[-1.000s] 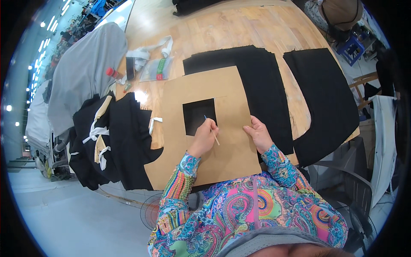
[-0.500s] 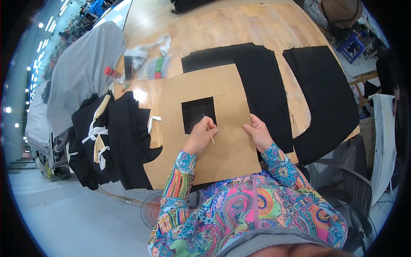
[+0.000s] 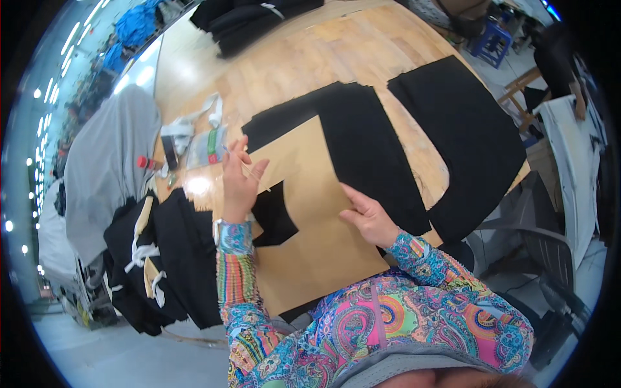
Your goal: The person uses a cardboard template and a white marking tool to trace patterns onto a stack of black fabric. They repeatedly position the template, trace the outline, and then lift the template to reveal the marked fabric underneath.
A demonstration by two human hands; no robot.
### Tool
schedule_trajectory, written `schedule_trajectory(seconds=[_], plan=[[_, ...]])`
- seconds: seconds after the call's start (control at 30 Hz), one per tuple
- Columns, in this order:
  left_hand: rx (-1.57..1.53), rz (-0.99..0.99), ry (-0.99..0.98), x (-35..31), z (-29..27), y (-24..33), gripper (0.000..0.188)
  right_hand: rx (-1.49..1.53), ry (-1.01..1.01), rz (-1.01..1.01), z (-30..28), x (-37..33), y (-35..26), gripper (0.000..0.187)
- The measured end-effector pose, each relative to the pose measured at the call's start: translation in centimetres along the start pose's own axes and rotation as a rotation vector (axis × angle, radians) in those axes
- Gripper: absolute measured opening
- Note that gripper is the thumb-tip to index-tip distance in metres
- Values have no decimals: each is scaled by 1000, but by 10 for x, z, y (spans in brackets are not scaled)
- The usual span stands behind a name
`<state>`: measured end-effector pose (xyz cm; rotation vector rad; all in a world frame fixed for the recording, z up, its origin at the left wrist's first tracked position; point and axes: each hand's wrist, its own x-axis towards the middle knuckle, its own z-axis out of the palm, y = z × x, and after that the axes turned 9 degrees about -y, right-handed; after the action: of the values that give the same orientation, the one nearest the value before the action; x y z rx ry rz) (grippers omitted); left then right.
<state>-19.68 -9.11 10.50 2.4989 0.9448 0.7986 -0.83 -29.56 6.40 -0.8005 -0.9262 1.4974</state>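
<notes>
A large sheet of tan card (image 3: 310, 258) with a square cut-out lies across black cloth at the table's near edge, its right part lifted and bowed. My right hand (image 3: 372, 218) pinches that right edge, thumb on top. Black fabric shows through the cut-out (image 3: 275, 216). Over the card's upper left, my left hand (image 3: 239, 187) is raised with some fingers spread. A thin pale stick (image 3: 255, 179), pen-like, is held in it; its exact kind is too small to make out.
Black cut cloth pieces (image 3: 362, 126) (image 3: 462, 129) spread over the wooden table (image 3: 304, 55). Left are a clear packet (image 3: 208, 147), white strips (image 3: 184, 126), a red-capped bottle (image 3: 147, 163) and piled black fabric (image 3: 178, 252). A grey cloth (image 3: 113, 168) drapes beyond; a chair (image 3: 543, 233) stands right.
My left hand has moved up and left, away from the cut-out, with the stick. The right hand has shifted slightly left and the card has bent and turned. The whole view has tilted.
</notes>
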Motion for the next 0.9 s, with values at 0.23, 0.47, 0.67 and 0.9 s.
schedule_trajectory(seconds=[0.23,0.47,0.67,0.9], plan=[[-764,-278,-648,109,7,-15,26,-15,-17,-119,-22,-8,-32,55],[-572,-254,-782,162,95,-18,24,139,78,-1,-68,-7,-26,55],[-524,-321,-918,186,136,-18,21,138,87,-9,-84,-6,-12,57],[-597,-298,-648,194,176,-31,24,-94,416,187,-90,-29,-11,59]])
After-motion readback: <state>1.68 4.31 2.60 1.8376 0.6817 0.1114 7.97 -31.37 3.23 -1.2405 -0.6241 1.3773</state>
